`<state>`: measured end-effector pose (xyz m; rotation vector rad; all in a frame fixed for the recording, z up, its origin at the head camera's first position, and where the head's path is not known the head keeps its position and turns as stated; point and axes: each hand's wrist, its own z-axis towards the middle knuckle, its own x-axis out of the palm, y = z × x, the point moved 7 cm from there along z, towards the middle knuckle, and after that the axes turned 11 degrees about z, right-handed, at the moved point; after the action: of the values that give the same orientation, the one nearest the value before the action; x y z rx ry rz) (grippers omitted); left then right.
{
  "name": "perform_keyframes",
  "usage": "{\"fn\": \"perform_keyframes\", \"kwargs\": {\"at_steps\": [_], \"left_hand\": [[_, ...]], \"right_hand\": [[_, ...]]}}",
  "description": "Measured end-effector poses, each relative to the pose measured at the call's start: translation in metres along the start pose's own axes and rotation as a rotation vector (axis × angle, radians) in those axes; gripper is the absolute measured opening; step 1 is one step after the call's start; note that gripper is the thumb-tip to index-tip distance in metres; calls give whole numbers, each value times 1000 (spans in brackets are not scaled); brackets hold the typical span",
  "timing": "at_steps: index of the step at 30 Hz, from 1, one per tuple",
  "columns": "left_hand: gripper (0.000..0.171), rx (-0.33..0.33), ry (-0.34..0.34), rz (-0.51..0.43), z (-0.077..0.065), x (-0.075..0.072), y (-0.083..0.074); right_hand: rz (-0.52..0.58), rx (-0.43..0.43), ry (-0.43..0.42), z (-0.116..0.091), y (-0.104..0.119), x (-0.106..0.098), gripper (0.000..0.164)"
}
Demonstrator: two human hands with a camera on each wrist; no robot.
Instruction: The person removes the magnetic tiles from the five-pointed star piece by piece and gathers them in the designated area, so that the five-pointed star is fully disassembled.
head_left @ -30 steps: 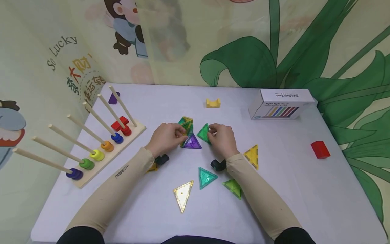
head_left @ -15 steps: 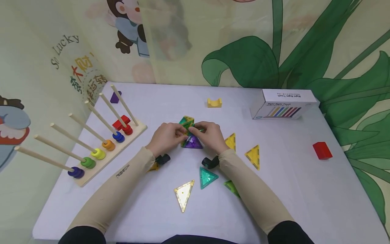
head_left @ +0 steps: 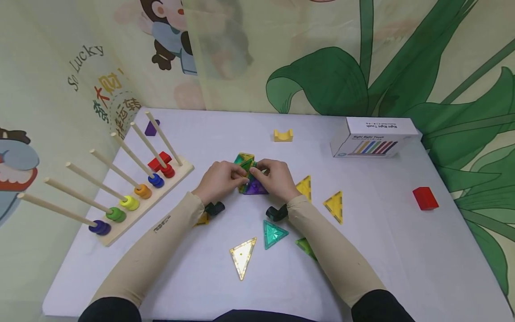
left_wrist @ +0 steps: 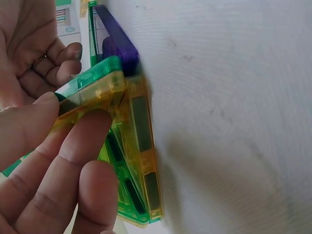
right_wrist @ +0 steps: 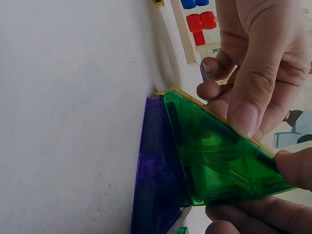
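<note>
My left hand (head_left: 220, 181) pinches the yellow triangular magnetic tile (left_wrist: 100, 90) between thumb and fingers, near the top of a small cluster of see-through tiles. Flat against that tile's far side lies a green triangular tile (right_wrist: 222, 156). My right hand (head_left: 276, 180) pinches the green tile at its tip, seen close up in the right wrist view. At the base of the cluster a purple triangular tile (head_left: 255, 188) meets the green one along an edge. Another yellow tile (left_wrist: 141, 131) leans beside a light green tile (left_wrist: 117, 161) under my left fingers. Fingers hide part of the cluster.
Loose triangular tiles lie around: teal (head_left: 275, 234), clear yellow (head_left: 242, 257), yellow (head_left: 335, 206) and green (head_left: 306, 247). A wooden peg rack (head_left: 149, 197) with coloured beads stands left. A white box (head_left: 372, 137), a red block (head_left: 425, 198) and a yellow arch block (head_left: 283, 135) sit farther off.
My right hand has moved left, bringing the green triangular tile against the cluster beside the purple tile. A yellow tile behind that hand came into view. My left hand has stayed nearly in place.
</note>
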<state>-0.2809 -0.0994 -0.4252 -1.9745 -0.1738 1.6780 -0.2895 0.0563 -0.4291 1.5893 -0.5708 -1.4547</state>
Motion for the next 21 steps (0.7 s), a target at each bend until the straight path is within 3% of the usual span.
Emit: {"fn": "perform_keyframes", "kwargs": {"at_steps": [9, 21], "left_hand": [[22, 25, -9, 48, -1, 0, -2], [22, -15, -54, 132, -2, -2, -9]], "right_hand": [[11, 15, 11, 0, -2, -1, 34], [-48, -22, 16, -1, 5, -2, 32]]}}
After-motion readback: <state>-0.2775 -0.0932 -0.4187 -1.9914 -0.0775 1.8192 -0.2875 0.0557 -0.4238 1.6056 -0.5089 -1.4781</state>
